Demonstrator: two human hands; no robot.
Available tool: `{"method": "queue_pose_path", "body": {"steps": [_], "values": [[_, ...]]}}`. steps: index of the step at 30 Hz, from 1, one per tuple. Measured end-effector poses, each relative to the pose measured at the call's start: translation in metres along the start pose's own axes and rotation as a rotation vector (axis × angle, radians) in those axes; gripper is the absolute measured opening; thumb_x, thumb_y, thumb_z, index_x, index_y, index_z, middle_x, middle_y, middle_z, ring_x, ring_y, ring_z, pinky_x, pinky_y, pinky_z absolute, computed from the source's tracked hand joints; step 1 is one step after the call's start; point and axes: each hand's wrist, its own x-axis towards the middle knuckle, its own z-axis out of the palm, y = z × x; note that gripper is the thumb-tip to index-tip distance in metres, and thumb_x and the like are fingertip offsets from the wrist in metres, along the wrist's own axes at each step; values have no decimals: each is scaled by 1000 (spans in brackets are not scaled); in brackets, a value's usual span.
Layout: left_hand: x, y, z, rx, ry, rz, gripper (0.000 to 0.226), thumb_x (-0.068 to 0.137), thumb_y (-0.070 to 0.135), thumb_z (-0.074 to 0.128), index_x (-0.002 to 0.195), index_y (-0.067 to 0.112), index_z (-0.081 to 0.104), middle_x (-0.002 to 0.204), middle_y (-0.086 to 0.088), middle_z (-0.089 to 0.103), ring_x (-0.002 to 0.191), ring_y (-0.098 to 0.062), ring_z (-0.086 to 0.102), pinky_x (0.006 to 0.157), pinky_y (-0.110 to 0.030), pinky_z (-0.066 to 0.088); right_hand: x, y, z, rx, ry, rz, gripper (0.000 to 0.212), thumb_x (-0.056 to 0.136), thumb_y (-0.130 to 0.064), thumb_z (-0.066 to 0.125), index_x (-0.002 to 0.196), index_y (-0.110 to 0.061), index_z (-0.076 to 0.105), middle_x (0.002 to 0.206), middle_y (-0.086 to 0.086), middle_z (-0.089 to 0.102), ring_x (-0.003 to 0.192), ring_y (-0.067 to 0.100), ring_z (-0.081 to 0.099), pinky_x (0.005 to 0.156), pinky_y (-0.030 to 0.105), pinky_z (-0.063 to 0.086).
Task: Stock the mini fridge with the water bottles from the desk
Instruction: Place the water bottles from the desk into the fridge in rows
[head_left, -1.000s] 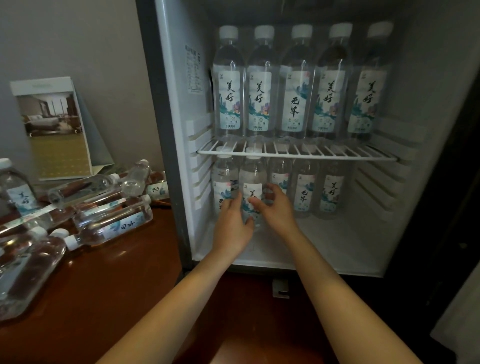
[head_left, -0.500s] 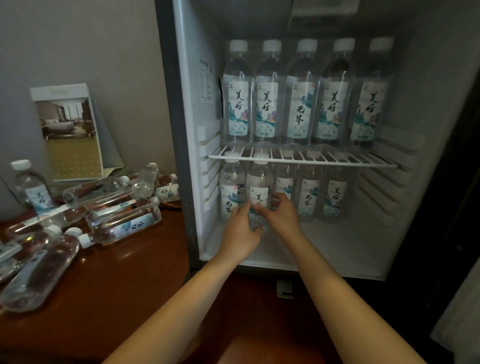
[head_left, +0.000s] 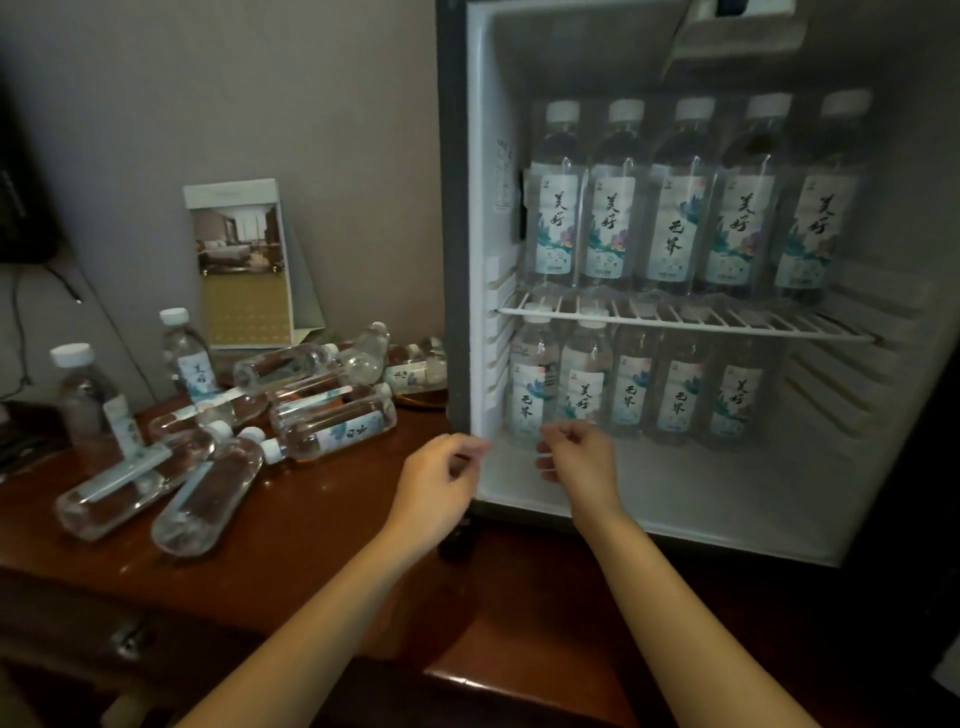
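Observation:
The open mini fridge (head_left: 480, 156) stands on the right with several labelled water bottles upright on its wire shelf (head_left: 675, 317) and several more on the floor below. The bottle (head_left: 582, 387) second from the left on the lower level stands free. My left hand (head_left: 436, 491) hovers at the fridge's left front edge, fingers loosely curled and holding nothing. My right hand (head_left: 576, 462) is just inside the fridge mouth, in front of the lower bottles, also holding nothing. Several water bottles (head_left: 322, 421) lie in a heap on the desk (head_left: 311, 535) to the left; two stand upright.
A folded hotel brochure (head_left: 244, 265) leans against the wall behind the heap. A dark device with cables (head_left: 21, 223) sits at the far left. The fridge's lower floor (head_left: 701, 488) has bare room in front of the bottles.
Both hands have let go of the lower bottle and drawn back out toward the fridge's front edge. The view has shifted left, showing more of the desk.

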Motion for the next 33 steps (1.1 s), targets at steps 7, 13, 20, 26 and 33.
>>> {"method": "queue_pose_path", "body": {"steps": [7, 13, 20, 26, 33], "values": [[-21, -49, -96, 200, 215, -124, 23, 84, -2, 57, 94, 15, 71, 96, 2, 66, 84, -4, 59, 78, -10, 43, -44, 2, 73, -18, -191, 65, 17, 94, -17, 52, 80, -18, 61, 70, 1, 62, 60, 14, 58, 53, 22, 47], [-39, -99, -165, 530, 316, -386, 27, 86, 13, 58, 112, 8, 63, 121, -14, 51, 111, -31, 51, 92, -39, 42, -71, 4, 137, -74, -425, 91, 15, 93, -16, 52, 82, -19, 62, 75, 1, 65, 63, 12, 60, 54, 21, 46], [-44, -127, -182, 456, 219, -704, 71, 87, 55, 50, 139, 11, 34, 139, -18, 37, 123, -36, 45, 100, -44, 40, -88, 6, 194, -123, -612, 158, 19, 93, -14, 50, 78, -18, 61, 72, 1, 63, 58, 12, 57, 52, 20, 47], [-42, -135, -176, 276, 278, -787, 72, 88, 53, 49, 140, 7, 31, 136, -17, 48, 121, -34, 50, 99, -43, 42, -90, 15, 210, -144, -654, 165, 17, 92, -15, 52, 77, -19, 59, 71, 1, 61, 56, 12, 54, 55, 23, 45], [-49, -125, -158, 509, 291, -738, 82, 69, 42, 73, 137, 20, 33, 134, -7, 34, 122, -30, 35, 97, -37, 37, -79, 22, 222, -129, -594, 216, 10, 94, -18, 49, 90, -15, 58, 78, 3, 60, 66, 16, 55, 64, 29, 48]]}}
